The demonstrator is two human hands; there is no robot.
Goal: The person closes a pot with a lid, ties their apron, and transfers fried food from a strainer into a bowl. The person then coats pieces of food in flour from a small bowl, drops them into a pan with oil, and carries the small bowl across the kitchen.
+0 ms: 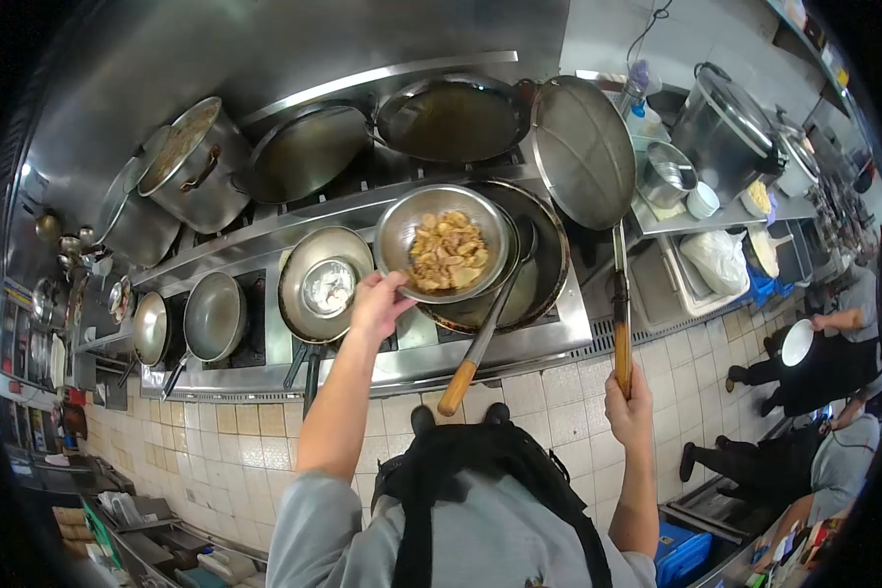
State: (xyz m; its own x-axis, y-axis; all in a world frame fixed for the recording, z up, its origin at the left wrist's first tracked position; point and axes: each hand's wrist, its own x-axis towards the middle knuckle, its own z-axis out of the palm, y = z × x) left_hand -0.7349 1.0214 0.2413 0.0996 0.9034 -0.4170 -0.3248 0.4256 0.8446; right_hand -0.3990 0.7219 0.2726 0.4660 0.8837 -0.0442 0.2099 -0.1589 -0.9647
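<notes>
In the head view, my left hand (377, 306) grips the rim of a steel bowl (394, 235). Browned chunks of food (447, 252), apparently meat, lie in that bowl, which is over the left part of a large wok (551, 279). A ladle (488, 338) with a wooden handle leans in the wok, its handle sticking out over the stove's front edge. My right hand (629, 404) is closed around the wooden handle of a wide mesh strainer (585, 147), whose round head is up to the right of the wok.
Left of the bowl, a frying pan (299, 245) carries a small dish (329, 287) of white bits. Two woks (451, 118) (304, 152) and a tall stockpot (201, 162) stand along the back. A lidded pot (725, 122) sits at right. Co-workers (843, 343) stand at far right.
</notes>
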